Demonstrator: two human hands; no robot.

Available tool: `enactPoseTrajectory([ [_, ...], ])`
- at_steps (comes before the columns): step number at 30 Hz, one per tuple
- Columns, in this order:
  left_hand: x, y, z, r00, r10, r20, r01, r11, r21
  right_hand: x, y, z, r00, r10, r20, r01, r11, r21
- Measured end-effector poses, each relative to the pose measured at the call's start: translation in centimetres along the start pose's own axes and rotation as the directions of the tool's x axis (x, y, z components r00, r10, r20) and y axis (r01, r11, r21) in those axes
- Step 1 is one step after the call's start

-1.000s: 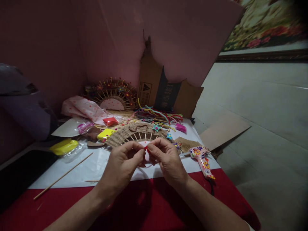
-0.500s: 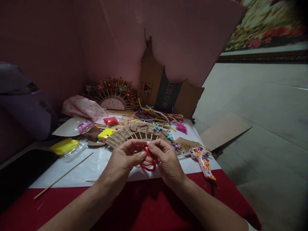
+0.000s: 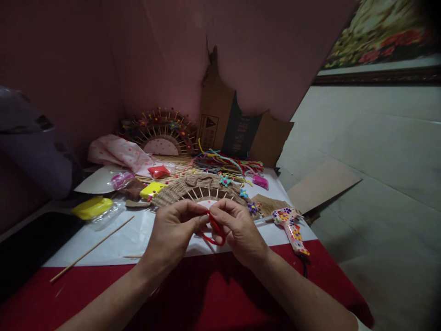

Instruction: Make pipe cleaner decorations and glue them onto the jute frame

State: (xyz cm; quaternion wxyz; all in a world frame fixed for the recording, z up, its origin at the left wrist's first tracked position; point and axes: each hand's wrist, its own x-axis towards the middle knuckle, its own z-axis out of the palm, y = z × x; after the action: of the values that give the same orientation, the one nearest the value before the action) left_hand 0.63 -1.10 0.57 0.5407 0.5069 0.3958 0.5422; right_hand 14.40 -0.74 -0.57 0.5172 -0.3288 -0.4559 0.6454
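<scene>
A red fuzzy pipe cleaner (image 3: 217, 230), bent into a loop, is pinched between both hands above the front of the white paper. My left hand (image 3: 175, 230) grips it with thumb and forefinger. My right hand (image 3: 237, 225) pinches it close by, the fingertips of both hands nearly meeting. Just behind them lies a woven, fan-shaped twine piece (image 3: 172, 191) with thin sticks along its inner curve. A light blue flower (image 3: 225, 180) and a purple flower (image 3: 253, 208) sit on its right side. My hands hide part of its lower edge.
A floral glue gun (image 3: 291, 227) lies at the right table edge. Yellow clay (image 3: 92, 208) in plastic and a thin stick (image 3: 91, 249) lie left. Pipe cleaners (image 3: 227, 161), a finished-looking fan (image 3: 161, 133) and torn cardboard (image 3: 220, 110) stand or lie at the back.
The red loop has turned and shifted slightly right, against my right fingers. My left thumb and finger have drawn closer together on it. The things on the table have stayed put.
</scene>
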Motion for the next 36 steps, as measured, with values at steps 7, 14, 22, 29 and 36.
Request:
enactPoseTrajectory([
  [7,-0.2,-0.6,-0.2,0.985,0.173,-0.006,-0.167,0.964,0.207,-0.1,-0.2,0.1,1.000,0.004,0.026,-0.004,1.000,-0.016],
  [14,0.2,0.0,-0.3,0.994,0.068,0.089,-0.072,0.996,0.049,0.0,-0.7,0.0,0.999,0.045,-0.018,-0.045,0.998,0.032],
  [22,-0.2,-0.5,-0.7,0.720,0.627,0.296,-0.671,0.522,0.527,0.0,-1.0,-0.3,0.972,0.192,0.133,-0.214,0.962,0.171],
  [29,0.3,-0.6,-1.3,0.560,0.658,0.503,-0.785,0.227,0.576,0.1,-1.1,-0.3,0.955,0.246,0.168,-0.275,0.944,0.182],
  [36,0.0,-0.2,-0.9,0.662,0.575,0.481,-0.739,0.392,0.548,0.0,-0.9,0.1,0.995,0.080,0.067,-0.085,0.993,0.084],
])
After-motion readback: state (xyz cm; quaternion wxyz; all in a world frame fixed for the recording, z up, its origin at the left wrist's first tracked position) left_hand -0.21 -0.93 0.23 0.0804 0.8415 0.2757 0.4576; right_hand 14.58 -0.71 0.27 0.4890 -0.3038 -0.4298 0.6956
